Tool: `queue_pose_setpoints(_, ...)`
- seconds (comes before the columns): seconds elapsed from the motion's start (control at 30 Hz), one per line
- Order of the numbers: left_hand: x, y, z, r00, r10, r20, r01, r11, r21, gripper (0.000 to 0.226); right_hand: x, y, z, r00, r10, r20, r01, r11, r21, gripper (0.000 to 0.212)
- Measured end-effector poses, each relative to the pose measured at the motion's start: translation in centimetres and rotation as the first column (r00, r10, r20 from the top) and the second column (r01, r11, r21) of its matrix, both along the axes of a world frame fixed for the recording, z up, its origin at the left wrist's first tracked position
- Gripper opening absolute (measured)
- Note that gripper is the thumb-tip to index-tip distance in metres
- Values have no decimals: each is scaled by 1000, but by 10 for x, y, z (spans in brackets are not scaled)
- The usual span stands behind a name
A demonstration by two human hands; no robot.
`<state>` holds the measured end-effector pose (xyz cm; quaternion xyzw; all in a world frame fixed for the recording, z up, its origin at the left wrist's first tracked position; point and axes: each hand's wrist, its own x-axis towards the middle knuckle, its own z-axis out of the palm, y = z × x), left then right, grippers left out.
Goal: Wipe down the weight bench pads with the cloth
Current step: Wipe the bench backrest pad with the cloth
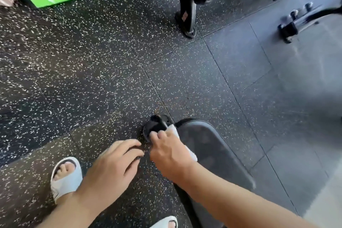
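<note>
Pressing white cloth (185, 146) against bench pad (212, 150) edge, right hand (169, 155) gripping it; left hand (112, 164) relaxed, empty.

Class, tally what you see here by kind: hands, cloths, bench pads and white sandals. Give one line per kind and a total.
Hands: 2, the left hand free above the floor, the right hand holding the cloth.
Cloths: 1, the white cloth at the pad's end.
Bench pads: 1, the dark bench pad.
White sandals: 2, one fully seen, one partly cut off.
Total: 6
</note>
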<state>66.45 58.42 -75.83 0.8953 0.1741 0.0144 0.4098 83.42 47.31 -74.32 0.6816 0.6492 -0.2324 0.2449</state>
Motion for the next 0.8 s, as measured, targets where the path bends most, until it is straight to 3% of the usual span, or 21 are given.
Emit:
queue_pose_setpoints(0.1,4,27,0,998,-58,7,59,998,-4,30,-19,-36,10,990,128,-57,-130,991,-35,11)
queue_pose_setpoints(0.17,9,42,0,995,-99,18,99,995,-22,29,-2,-46,16,988,137,-67,-127,983,130,16)
queue_pose_setpoints(0.27,17,57,0,984,-173,29,174,984,-32,20,32,-24,17,994,-106,-19,104,915,390,19)
queue_pose_setpoints(0.37,21,68,4,965,-260,21,260,965,-31,21,32,0,7,912,-411,-10,369,807,462,27)
queue_pose_setpoints(0.47,24,79,11,943,-333,18,333,943,17,20,14,-7,4,856,-517,-22,473,764,439,25)
queue_pose_setpoints(0.63,36,74,29,915,-401,47,396,914,84,21,-17,-64,5,860,-505,-74,460,702,544,19)
queue_pose_setpoints(0.7,42,60,34,902,-428,57,421,901,107,22,-28,-92,0,794,-604,-71,527,625,576,19)
queue_pose_setpoints(0.8,57,28,42,863,-501,62,490,861,134,22,-38,-149,-8,578,-814,-63,641,404,652,22)
